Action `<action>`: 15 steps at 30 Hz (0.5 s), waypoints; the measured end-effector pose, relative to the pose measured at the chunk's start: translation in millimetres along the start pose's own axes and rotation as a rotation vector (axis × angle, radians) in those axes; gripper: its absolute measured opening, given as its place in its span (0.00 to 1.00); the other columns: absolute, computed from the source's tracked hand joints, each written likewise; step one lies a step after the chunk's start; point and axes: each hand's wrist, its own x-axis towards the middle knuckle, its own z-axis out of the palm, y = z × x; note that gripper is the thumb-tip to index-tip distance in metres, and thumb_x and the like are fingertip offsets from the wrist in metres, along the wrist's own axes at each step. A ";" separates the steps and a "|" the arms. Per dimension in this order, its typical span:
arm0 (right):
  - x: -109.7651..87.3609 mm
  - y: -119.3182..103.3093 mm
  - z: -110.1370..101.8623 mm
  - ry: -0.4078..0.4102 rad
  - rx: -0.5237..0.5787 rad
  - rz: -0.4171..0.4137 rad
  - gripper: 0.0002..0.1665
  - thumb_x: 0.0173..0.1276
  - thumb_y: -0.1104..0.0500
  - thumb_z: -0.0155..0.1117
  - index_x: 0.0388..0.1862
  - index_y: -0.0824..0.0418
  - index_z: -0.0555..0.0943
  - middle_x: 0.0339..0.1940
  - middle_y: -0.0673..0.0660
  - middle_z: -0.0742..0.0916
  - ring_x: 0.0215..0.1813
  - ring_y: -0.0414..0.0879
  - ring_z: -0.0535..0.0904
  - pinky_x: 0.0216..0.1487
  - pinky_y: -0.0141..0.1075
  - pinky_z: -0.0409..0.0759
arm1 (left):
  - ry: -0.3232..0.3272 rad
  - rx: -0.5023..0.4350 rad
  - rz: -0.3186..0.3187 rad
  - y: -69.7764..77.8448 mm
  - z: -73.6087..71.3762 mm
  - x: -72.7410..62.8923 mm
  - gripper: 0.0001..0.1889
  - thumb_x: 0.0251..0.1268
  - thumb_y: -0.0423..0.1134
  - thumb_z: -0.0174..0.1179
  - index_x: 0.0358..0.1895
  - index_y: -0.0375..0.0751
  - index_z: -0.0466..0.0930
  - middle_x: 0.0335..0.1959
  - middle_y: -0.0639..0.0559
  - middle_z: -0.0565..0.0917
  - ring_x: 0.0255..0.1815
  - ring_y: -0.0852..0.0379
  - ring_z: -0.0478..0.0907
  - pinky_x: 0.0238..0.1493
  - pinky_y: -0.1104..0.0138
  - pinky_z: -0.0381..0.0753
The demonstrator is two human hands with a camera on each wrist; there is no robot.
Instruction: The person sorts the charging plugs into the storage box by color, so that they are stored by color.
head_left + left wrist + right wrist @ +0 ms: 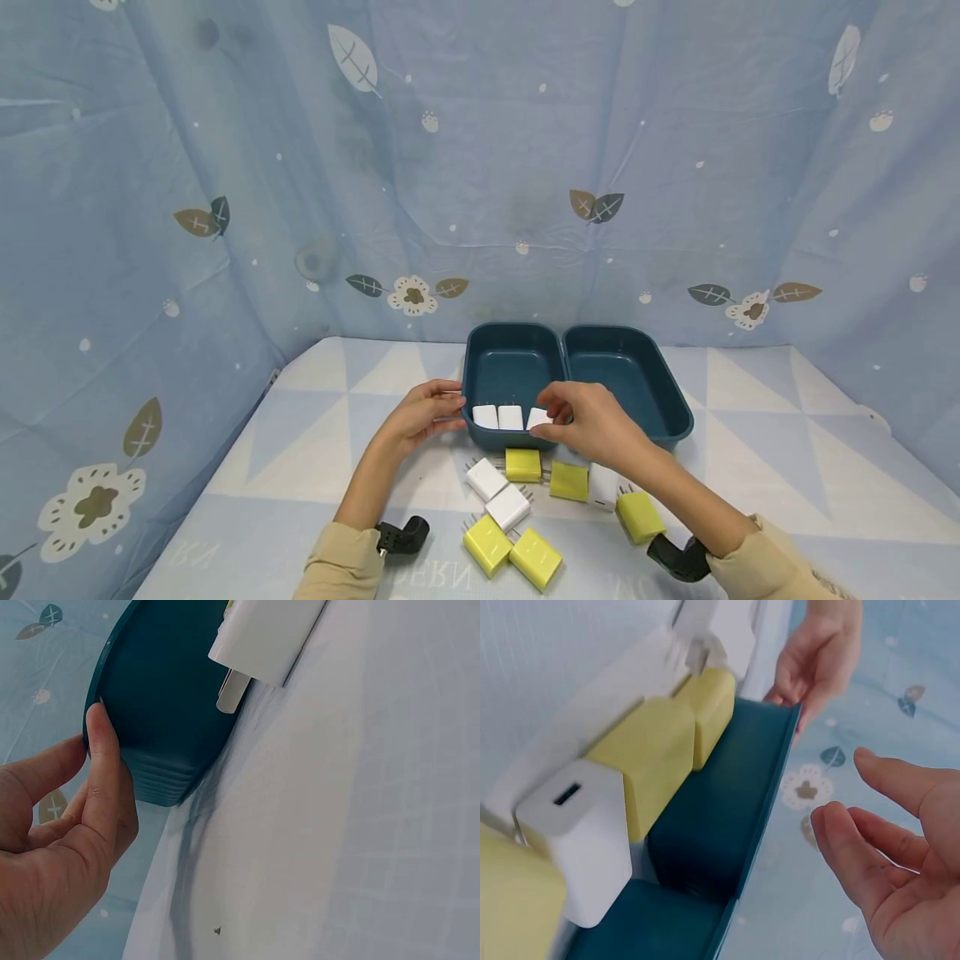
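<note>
In the head view, my left hand (427, 414) rests its fingers against the left end of a dark teal bin (513, 333). The left wrist view shows those fingertips touching the bin's outer wall near the rim. Three white charger plugs (510, 417) stand in a row along the bin's near side, prongs pointing away. My right hand (592, 421) is over the near right corner, thumb and fingers around the rightmost white charger plug (538, 417). From the right wrist, a gap shows between thumb and fingertips, with nothing visible in it.
A second teal bin (673, 392) adjoins on the right. In front of the bins lie several yellow charger plugs (487, 546) and a few white charger plugs (508, 507), some close against the bin wall. A leaf-patterned curtain (480, 167) hangs behind the table.
</note>
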 end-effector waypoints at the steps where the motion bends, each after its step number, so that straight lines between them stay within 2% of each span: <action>1: -1.8 -1.8 0.7 -0.005 0.000 -0.008 0.17 0.58 0.57 0.78 0.45 0.59 0.83 0.31 0.44 0.82 0.33 0.37 0.77 0.34 0.30 0.81 | -0.001 0.001 0.001 -0.3 -0.5 0.3 0.22 0.71 0.25 0.54 0.64 0.21 0.64 0.40 0.46 0.75 0.36 0.57 0.79 0.43 0.65 0.87; 8: -14.2 -13.0 9.8 -0.076 -0.012 -0.062 0.18 0.58 0.55 0.78 0.44 0.58 0.83 0.28 0.42 0.80 0.31 0.36 0.76 0.31 0.28 0.80 | -0.007 0.005 0.002 -0.1 -0.8 0.2 0.22 0.71 0.25 0.54 0.65 0.21 0.63 0.40 0.45 0.75 0.36 0.57 0.79 0.43 0.64 0.87; 15: -24.5 -18.5 22.0 -0.164 0.003 -0.064 0.20 0.59 0.53 0.77 0.46 0.60 0.83 0.31 0.47 0.82 0.32 0.39 0.76 0.29 0.28 0.80 | -0.002 0.004 -0.001 0.2 -0.4 -0.4 0.22 0.71 0.25 0.54 0.64 0.21 0.64 0.40 0.46 0.75 0.36 0.57 0.79 0.43 0.64 0.87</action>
